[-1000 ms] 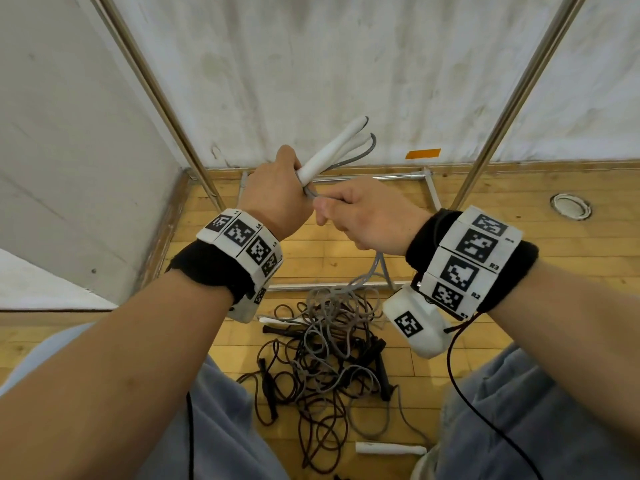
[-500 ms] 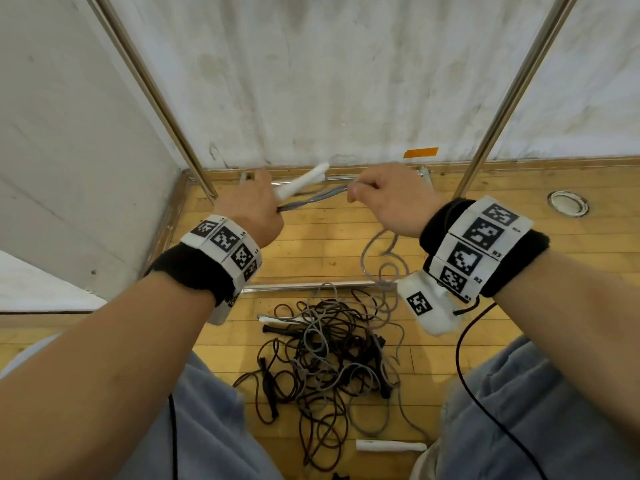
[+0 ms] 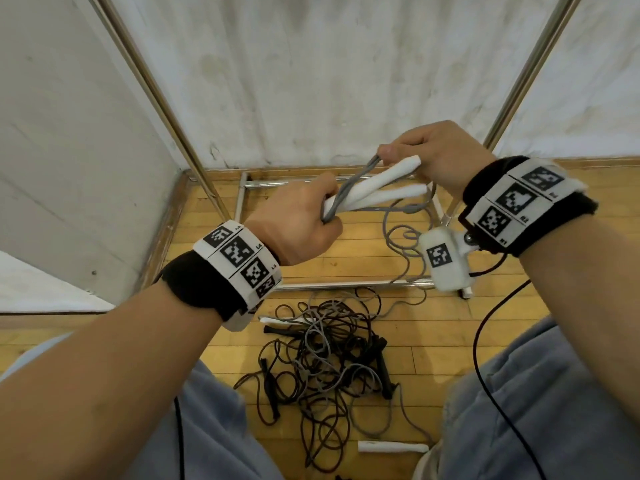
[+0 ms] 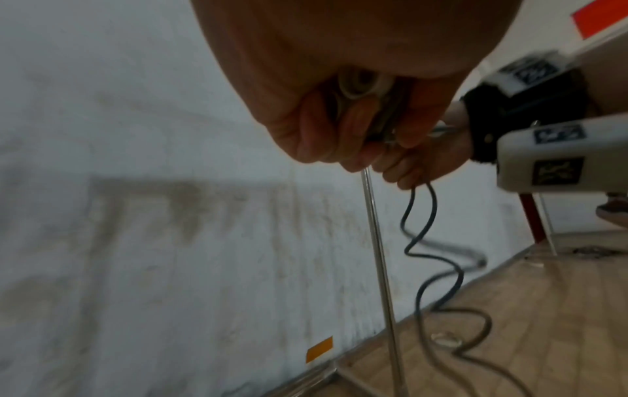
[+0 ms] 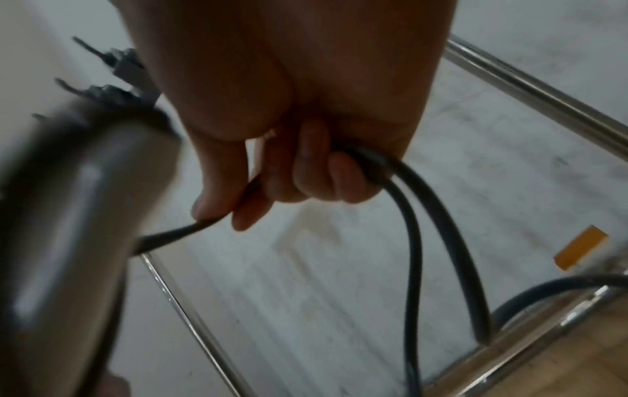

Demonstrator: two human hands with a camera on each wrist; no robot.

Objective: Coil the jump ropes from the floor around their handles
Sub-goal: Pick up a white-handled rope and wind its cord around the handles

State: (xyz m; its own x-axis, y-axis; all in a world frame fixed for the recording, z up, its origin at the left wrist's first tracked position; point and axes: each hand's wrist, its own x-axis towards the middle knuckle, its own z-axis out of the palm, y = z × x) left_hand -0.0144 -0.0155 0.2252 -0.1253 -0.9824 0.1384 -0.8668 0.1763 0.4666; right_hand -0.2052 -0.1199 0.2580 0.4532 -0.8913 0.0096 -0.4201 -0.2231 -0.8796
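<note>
My left hand [image 3: 300, 221] grips the lower ends of two white handles [image 3: 382, 190], which point up and to the right, side by side. A grey rope [image 3: 349, 187] runs from that fist across the handles up to my right hand [image 3: 431, 152], whose curled fingers pinch it just above the handle tips. In the right wrist view the rope [image 5: 412, 228] leaves the curled fingers in two strands. The slack [image 3: 403, 237] hangs in loose loops down to the floor. The left wrist view shows the handle ends [image 4: 357, 86] inside the fist.
A tangled pile of black and grey ropes [image 3: 325, 355] with black handles lies on the wooden floor between my knees. A loose white handle [image 3: 391, 446] lies near my right knee. A metal rack frame [image 3: 346, 284] with slanted poles [image 3: 156, 91] stands against the white wall.
My right hand has carried the grey rope up and to the right, over the handle tips. The left hand has turned the handles so both now show side by side.
</note>
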